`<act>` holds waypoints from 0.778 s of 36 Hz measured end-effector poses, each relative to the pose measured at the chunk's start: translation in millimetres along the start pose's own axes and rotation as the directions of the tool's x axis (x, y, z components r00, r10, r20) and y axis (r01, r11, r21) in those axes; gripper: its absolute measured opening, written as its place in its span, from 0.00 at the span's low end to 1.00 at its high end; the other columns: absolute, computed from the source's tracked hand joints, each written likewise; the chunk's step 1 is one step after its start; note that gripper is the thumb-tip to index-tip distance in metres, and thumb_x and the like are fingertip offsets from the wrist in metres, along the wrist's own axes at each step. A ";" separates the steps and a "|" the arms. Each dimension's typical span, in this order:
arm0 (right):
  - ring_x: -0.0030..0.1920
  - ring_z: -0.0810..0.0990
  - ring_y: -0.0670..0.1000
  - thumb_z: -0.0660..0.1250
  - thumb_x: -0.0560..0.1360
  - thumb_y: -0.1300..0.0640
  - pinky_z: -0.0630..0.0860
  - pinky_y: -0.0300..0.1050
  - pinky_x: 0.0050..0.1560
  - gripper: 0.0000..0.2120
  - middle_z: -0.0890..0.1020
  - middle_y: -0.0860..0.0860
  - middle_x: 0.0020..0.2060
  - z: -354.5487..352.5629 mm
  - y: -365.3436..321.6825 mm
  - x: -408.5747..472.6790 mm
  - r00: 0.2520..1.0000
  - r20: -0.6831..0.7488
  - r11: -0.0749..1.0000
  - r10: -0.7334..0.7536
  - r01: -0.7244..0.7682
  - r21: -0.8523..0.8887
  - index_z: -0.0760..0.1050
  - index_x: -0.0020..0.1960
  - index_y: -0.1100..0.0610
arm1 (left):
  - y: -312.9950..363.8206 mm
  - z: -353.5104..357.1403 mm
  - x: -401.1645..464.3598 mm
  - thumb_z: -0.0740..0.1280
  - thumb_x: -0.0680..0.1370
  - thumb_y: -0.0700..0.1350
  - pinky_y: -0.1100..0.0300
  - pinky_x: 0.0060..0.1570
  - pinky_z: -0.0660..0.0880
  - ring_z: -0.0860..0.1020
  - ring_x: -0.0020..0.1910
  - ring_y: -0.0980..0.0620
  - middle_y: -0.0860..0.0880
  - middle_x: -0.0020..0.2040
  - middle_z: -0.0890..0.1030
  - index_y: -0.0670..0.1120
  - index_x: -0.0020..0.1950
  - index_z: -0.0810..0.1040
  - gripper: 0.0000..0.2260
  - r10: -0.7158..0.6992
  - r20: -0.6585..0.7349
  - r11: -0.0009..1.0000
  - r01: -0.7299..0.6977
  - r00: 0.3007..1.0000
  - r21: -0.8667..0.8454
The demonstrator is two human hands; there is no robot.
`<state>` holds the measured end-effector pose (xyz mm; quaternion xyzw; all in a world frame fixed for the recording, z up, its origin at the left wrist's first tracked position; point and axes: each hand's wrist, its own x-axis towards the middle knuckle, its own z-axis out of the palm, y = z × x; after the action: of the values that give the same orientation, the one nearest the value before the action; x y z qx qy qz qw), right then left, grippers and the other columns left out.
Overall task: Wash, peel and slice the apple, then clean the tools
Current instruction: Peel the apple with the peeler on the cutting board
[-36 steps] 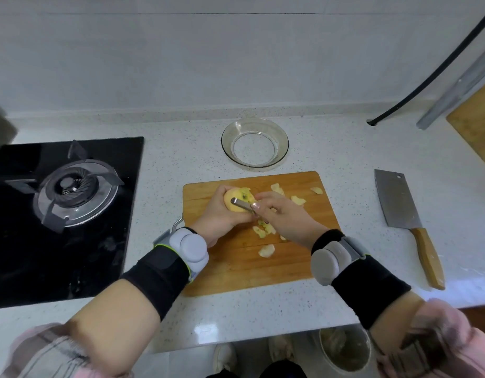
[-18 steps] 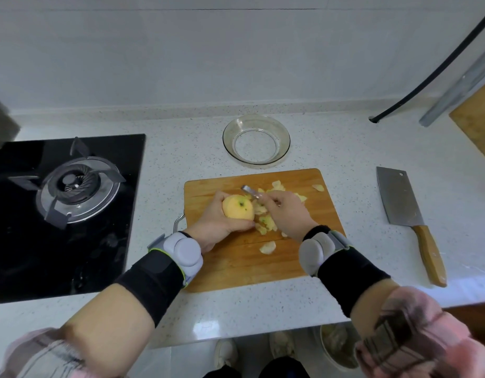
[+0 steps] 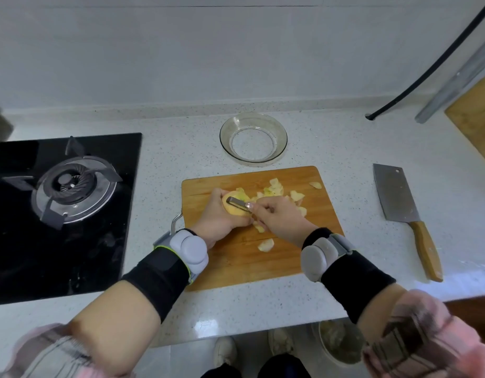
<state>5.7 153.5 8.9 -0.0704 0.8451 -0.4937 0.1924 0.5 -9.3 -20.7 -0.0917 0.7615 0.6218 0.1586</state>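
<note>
— Yellow flesh shows on most of that apple (image 3: 232, 207), so how should you expect it to behave now?

— Slippery, by the look of it. With the skin gone the surface is likely wet, and it is round and firm, so it will want to roll. Your left hand (image 3: 217, 216) is wrapped around it from the left, holding it just above the cutting board (image 3: 236, 263). Grip it by the ends with your fingers, away from the blade's path.

— And the other hand?

— Your right hand (image 3: 279, 218) is closed on the handle of the peeler (image 3: 240, 203), its metal head lying across the top of the apple. A greenish patch of skin remains at the far side, so you are not quite done peeling.

— What about the mess?

— Peelings (image 3: 276, 190) lie scattered on the board beyond and to the right of your hands, one nearer you. They are thin and limp, easy to sweep off. The cleaver (image 3: 399, 200) waits on the counter (image 3: 345, 148), well to the right, and the glass bowl (image 3: 253, 137) sits just behind the board.
</note>
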 end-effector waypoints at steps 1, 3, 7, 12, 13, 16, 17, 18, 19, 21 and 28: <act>0.24 0.64 0.44 0.61 0.82 0.51 0.64 0.36 0.28 0.22 0.69 0.49 0.25 1.7 1.1 1.8 1.000 -0.024 1.000 -0.011 0.011 -0.021 0.68 0.30 0.55 | -0.1 -0.6 0.7 0.79 0.64 0.36 0.57 0.46 0.76 0.74 0.45 0.54 0.48 0.48 0.75 0.49 0.51 0.65 0.27 0.003 -0.005 1.000 -0.003 1.000 0.003; 0.26 0.64 0.47 0.61 0.82 0.49 0.62 0.40 0.29 0.21 0.68 0.50 0.26 4.0 5.6 6.1 0.997 -0.074 0.998 -0.010 0.005 -0.056 0.68 0.32 0.55 | -0.9 -0.9 0.1 0.79 0.64 0.37 0.52 0.48 0.77 0.74 0.46 0.52 0.48 0.48 0.74 0.50 0.49 0.64 0.27 0.004 -0.007 1.000 -0.004 1.000 0.000; 0.26 0.60 0.48 0.59 0.83 0.50 0.59 0.43 0.31 0.22 0.62 0.47 0.24 -3.8 22.6 14.4 0.978 -0.195 0.992 0.079 -0.096 -0.078 0.61 0.31 0.54 | 2.9 1.9 -6.1 0.80 0.64 0.38 0.57 0.48 0.76 0.74 0.48 0.54 0.50 0.50 0.74 0.47 0.55 0.65 0.29 0.041 0.045 0.999 -0.042 0.998 0.026; 0.23 0.60 0.45 0.57 0.83 0.48 0.60 0.39 0.28 0.23 0.64 0.46 0.23 -10.2 26.0 15.1 0.969 -0.189 0.985 0.161 -0.147 0.088 0.60 0.32 0.55 | 4.2 -3.7 -3.5 0.80 0.64 0.39 0.63 0.44 0.74 0.74 0.50 0.53 0.52 0.50 0.73 0.49 0.56 0.64 0.30 0.009 0.007 1.000 -0.009 1.000 0.016; 0.23 0.59 0.45 0.57 0.84 0.49 0.60 0.39 0.29 0.23 0.64 0.46 0.24 -10.4 20.9 14.5 0.975 -0.168 0.985 0.148 -0.130 0.115 0.60 0.32 0.55 | 3.4 -3.7 -3.6 0.80 0.64 0.39 0.64 0.43 0.73 0.74 0.49 0.54 0.52 0.50 0.73 0.50 0.57 0.64 0.31 0.006 0.003 1.000 -0.006 1.000 0.027; 0.22 0.60 0.42 0.57 0.84 0.49 0.64 0.34 0.30 0.22 0.64 0.49 0.26 -7.0 6.0 15.3 0.990 -0.109 0.988 0.091 -0.077 0.132 0.60 0.33 0.56 | 1.6 -2.7 -6.0 0.80 0.64 0.39 0.68 0.39 0.71 0.73 0.46 0.58 0.53 0.50 0.73 0.49 0.58 0.63 0.31 0.046 -0.021 0.997 -0.044 0.999 0.060; 0.22 0.60 0.42 0.57 0.84 0.49 0.64 0.32 0.29 0.22 0.64 0.50 0.26 -4.7 2.2 14.7 0.994 -0.081 0.988 0.068 -0.056 0.142 0.61 0.33 0.56 | 1.1 -1.8 -6.3 0.80 0.64 0.39 0.70 0.38 0.71 0.73 0.46 0.60 0.53 0.50 0.72 0.49 0.58 0.63 0.31 0.065 -0.024 0.996 -0.063 0.998 0.068; 0.22 0.60 0.43 0.57 0.84 0.50 0.63 0.32 0.28 0.22 0.65 0.52 0.26 -2.9 0.0 13.5 0.998 -0.050 0.988 0.047 -0.039 0.152 0.62 0.33 0.57 | 1.0 -0.1 -5.9 0.79 0.65 0.38 0.72 0.36 0.71 0.72 0.45 0.60 0.53 0.50 0.72 0.48 0.57 0.63 0.31 0.081 -0.027 0.994 -0.079 0.996 0.071; 0.23 0.61 0.44 0.57 0.84 0.50 0.62 0.34 0.27 0.22 0.66 0.52 0.26 -0.5 -1.7 12.6 0.999 -0.024 0.988 0.033 -0.029 0.149 0.64 0.34 0.58 | 1.0 0.6 -4.9 0.79 0.65 0.36 0.73 0.35 0.71 0.72 0.45 0.60 0.52 0.49 0.72 0.48 0.57 0.63 0.30 0.092 -0.034 0.994 -0.090 0.995 0.069; 0.24 0.62 0.45 0.58 0.84 0.50 0.62 0.35 0.28 0.22 0.67 0.53 0.26 2.6 -2.0 10.0 1.000 0.002 0.993 0.017 -0.017 0.116 0.66 0.34 0.58 | 1.5 2.2 -2.6 0.78 0.66 0.34 0.74 0.34 0.71 0.72 0.43 0.60 0.52 0.48 0.72 0.46 0.57 0.63 0.29 0.093 -0.044 0.995 -0.092 0.995 0.041; 0.28 0.63 0.50 0.59 0.82 0.47 0.61 0.45 0.32 0.21 0.65 0.48 0.26 6.0 9.3 14.9 0.989 -0.145 0.998 0.011 -0.020 -0.060 0.68 0.34 0.56 | -2.8 -0.6 -3.5 0.79 0.64 0.36 0.70 0.37 0.73 0.73 0.46 0.56 0.51 0.49 0.72 0.47 0.56 0.63 0.30 0.101 -0.057 0.995 -0.100 0.993 0.027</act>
<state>-4.9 148.7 -5.5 -0.0337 0.8722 -0.4697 0.1325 4.7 -10.6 -22.0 -0.0694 0.7769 0.6167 0.1058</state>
